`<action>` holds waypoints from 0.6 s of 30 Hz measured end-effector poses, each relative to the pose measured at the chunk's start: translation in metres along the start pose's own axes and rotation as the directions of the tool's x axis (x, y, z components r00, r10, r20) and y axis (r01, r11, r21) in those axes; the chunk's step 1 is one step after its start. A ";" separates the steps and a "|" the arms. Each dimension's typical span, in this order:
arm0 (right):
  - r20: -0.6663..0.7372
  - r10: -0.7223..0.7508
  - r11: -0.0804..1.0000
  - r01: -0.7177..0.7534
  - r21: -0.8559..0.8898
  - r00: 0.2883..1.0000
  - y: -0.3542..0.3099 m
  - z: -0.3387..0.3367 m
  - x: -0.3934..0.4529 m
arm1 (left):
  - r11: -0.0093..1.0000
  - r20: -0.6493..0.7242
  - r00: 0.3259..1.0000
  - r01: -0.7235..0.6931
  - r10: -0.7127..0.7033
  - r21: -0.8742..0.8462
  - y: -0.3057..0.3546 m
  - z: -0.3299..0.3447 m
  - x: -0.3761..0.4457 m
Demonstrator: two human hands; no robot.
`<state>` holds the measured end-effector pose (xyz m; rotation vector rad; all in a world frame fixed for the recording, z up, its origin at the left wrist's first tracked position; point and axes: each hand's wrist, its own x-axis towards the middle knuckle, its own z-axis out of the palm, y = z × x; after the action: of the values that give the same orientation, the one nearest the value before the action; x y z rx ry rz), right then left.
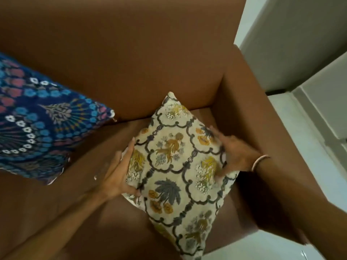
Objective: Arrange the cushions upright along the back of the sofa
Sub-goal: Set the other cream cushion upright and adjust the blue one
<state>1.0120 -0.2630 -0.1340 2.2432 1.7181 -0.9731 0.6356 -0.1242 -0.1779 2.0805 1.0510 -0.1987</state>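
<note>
Two bare hands hold a cream square cushion printed with grey lattice and yellow flowers (pixel 176 166), which lies on the seat of the brown leather sofa (pixel 131 53) in the corner by its right armrest, one corner pointing at the backrest. The left hand (pixel 120 173) clasps the cushion's left edge, fingers running along the side and thumb curled under the lower edge. The right hand (pixel 234 152), blurred, presses on the right edge with fingers spread over the print; its grip is wide, not pinching. A thin pink bangle (pixel 260 162) circles the right wrist. To the left, apart from the cream one, a dark blue cushion with a peacock-feather pattern (pixel 37 119) leans tilted against the backrest
</note>
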 end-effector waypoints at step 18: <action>-0.783 -0.038 0.999 0.033 -0.023 0.621 0.002 -0.120 0.009 | 0.784 -0.504 0.749 -0.033 0.430 0.619 0.114 -0.120 0.047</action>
<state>1.0628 -0.1979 -0.0464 2.8711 2.0195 0.1190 0.7266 -0.0504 -0.0516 2.9479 1.1640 0.4052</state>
